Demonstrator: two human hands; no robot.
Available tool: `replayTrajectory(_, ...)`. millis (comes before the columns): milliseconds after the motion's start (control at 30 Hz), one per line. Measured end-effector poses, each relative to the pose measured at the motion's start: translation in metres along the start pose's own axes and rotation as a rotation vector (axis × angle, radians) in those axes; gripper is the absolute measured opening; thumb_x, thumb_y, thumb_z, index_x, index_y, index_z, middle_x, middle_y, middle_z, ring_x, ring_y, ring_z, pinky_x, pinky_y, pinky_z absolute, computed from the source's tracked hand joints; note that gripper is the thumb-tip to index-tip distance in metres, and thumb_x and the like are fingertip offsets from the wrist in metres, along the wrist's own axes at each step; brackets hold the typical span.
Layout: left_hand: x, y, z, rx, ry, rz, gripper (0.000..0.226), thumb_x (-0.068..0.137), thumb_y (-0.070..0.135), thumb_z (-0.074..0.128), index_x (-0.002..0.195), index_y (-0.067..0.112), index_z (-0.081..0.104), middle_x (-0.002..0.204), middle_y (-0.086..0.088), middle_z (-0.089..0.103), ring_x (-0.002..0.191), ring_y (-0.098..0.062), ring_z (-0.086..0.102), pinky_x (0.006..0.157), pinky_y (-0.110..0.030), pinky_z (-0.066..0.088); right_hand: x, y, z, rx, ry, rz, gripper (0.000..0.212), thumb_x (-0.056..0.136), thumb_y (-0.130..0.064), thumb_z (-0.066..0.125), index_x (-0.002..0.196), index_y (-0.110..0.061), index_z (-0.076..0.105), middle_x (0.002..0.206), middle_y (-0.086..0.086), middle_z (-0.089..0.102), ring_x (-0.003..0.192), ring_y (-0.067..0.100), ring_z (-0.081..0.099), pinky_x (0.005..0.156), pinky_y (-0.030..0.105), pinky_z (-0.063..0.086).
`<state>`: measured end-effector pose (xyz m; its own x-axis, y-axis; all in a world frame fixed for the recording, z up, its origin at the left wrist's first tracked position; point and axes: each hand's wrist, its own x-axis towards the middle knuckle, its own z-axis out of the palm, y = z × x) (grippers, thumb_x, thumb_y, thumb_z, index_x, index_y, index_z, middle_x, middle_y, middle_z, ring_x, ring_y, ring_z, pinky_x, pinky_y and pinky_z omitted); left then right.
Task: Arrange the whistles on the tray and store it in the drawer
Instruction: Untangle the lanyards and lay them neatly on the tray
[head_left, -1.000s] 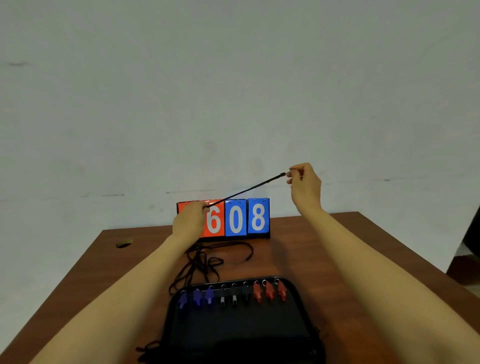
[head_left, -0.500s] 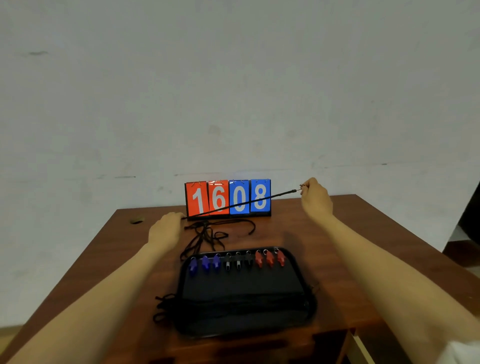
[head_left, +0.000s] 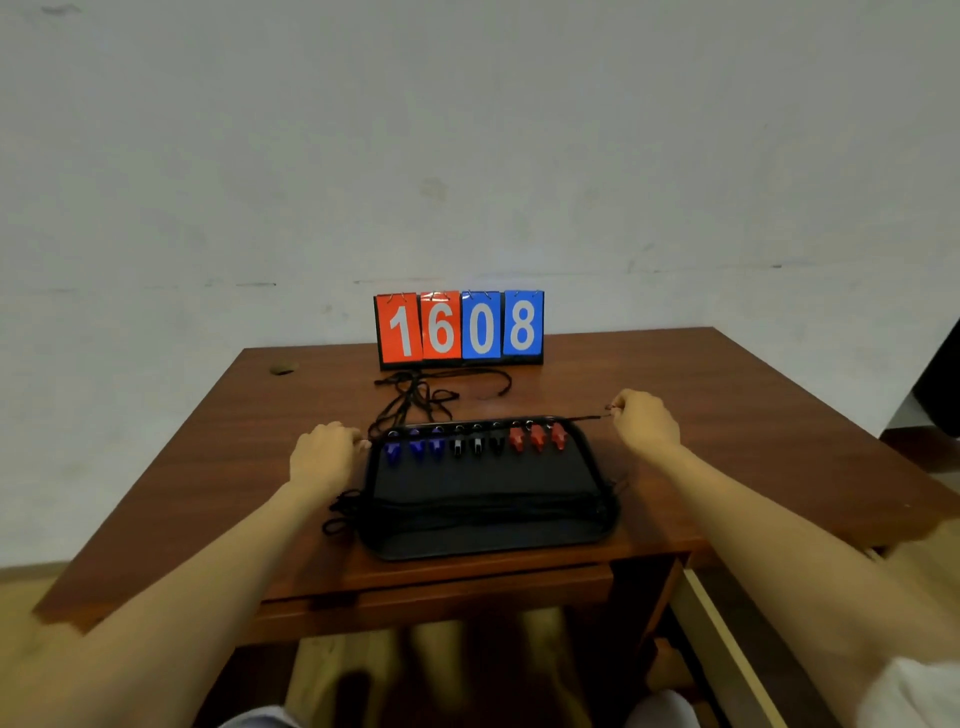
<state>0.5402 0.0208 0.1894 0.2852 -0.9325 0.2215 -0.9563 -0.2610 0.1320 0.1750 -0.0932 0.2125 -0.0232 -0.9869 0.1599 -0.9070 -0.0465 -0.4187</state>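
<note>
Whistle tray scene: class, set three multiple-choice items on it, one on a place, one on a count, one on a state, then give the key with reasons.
1. Where does the scoreboard stand?
A. at the table's far edge, behind the tray
B. inside the tray
C. on the floor

2. How many red whistles lie in the tray?
A. one
B. three
C. six

3. What is the state of the black cord between the left hand and right hand?
A. coiled in a heap
B. stretched taut above the whistle row
C. lying loose on the floor

Key: 1 A, it stands near the wall beyond the tray; 2 B, three red ones sit at the row's right end; 3 B, each hand pinches one end and the cord runs straight.
</note>
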Motion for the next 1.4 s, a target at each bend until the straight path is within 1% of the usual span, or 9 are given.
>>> replayTrajectory(100,-0.011,-0.001,0.013,0.044,-0.045,0.015,0.028,0.098,0.02,0.04,0.114,0.019,0.063,0.111,-0.009,0.064,0.101,-0.031,0.058,0.078,-0.036,0.043,-0.013,0.011,0.014,-0.02,-0.033,0.034,0.026,0.098,-0.014,0.042,0.115,-0.011,0.062,0.113,0.009,0.065,0.094,0.028,0.062,0.068,0.032,0.047)
replayTrajectory(233,-0.027,0.001,0.024,-0.009,-0.061,-0.025,0.017,0.098,0.023,0.042,0.102,0.012,0.054,0.099,-0.011,0.066,0.096,-0.033,0.057,0.081,-0.038,0.039,-0.028,0.026,0.024,-0.014,-0.082,0.085,0.025,0.097,-0.014,0.044,0.113,-0.01,0.064,0.107,0.009,0.067,0.088,0.028,0.062,0.065,0.032,0.049)
replayTrajectory(367,-0.036,-0.008,0.033,0.006,-0.07,-0.023,0.018,0.095,0.031,0.05,0.095,0.018,0.063,0.099,-0.005,0.068,0.101,-0.028,0.056,0.083,-0.038,0.039,-0.04,0.036,0.028,0.034,-0.111,0.087,0.024,0.096,-0.018,0.049,0.105,-0.009,0.069,0.101,0.009,0.07,0.086,0.028,0.065,0.065,0.031,0.05)
replayTrajectory(600,-0.049,-0.011,0.043,0.068,0.009,0.028,0.026,0.097,0.025,0.046,0.112,0.022,0.067,0.104,-0.005,0.061,0.105,-0.029,0.049,0.083,-0.037,0.036,-0.054,0.042,0.037,0.036,-0.15,0.086,0.021,0.095,-0.017,0.051,0.096,-0.014,0.071,0.094,0.007,0.07,0.076,0.024,0.061,0.06,0.028,0.046)
replayTrajectory(933,-0.058,-0.014,0.048,0.016,0.072,0.035,0.025,0.096,0.017,0.05,0.111,0.013,0.07,0.099,-0.011,0.059,0.101,-0.034,0.047,0.081,-0.041,0.035,-0.06,0.049,0.043,0.077,-0.161,0.06,0.021,0.095,-0.017,0.051,0.092,-0.013,0.072,0.088,0.007,0.07,0.072,0.023,0.06,0.059,0.029,0.044)
replayTrajectory(1100,-0.061,-0.016,0.051,0.02,0.088,0.011,0.026,0.095,0.013,0.048,0.11,0.014,0.07,0.1,-0.011,0.057,0.101,-0.034,0.045,0.082,-0.041,0.031,-0.058,0.053,0.044,0.101,-0.174,0.023,0.021,0.096,-0.02,0.052,0.101,-0.014,0.072,0.101,0.008,0.071,0.087,0.026,0.065,0.072,0.035,0.054)
replayTrajectory(1233,-0.064,-0.013,0.051,0.028,0.085,-0.01,0.028,0.091,0.013,0.05,0.111,0.017,0.069,0.11,-0.01,0.057,0.106,-0.034,0.042,0.087,-0.044,0.029,-0.059,0.057,0.044,0.113,-0.195,0.006,0.022,0.095,-0.018,0.052,0.108,-0.015,0.07,0.109,0.008,0.07,0.096,0.027,0.066,0.078,0.037,0.055)
replayTrajectory(1300,-0.066,-0.01,0.05,0.014,0.081,-0.02,0.033,0.087,0.012,0.051,0.116,0.019,0.065,0.116,-0.01,0.055,0.11,-0.033,0.04,0.09,-0.045,0.028,-0.061,0.057,0.043,0.134,-0.196,-0.029,0.026,0.092,-0.015,0.053,0.114,-0.016,0.067,0.114,0.007,0.067,0.103,0.027,0.062,0.085,0.039,0.054)
replayTrajectory(1400,-0.068,-0.003,0.05,-0.017,0.067,0.034,0.038,0.086,0.014,0.051,0.122,0.02,0.058,0.119,-0.009,0.052,0.112,-0.031,0.039,0.092,-0.044,0.027,-0.063,0.056,0.041,0.148,-0.112,-0.152,0.033,0.086,-0.018,0.054,0.116,-0.018,0.066,0.118,0.005,0.063,0.114,0.026,0.055,0.096,0.043,0.049)
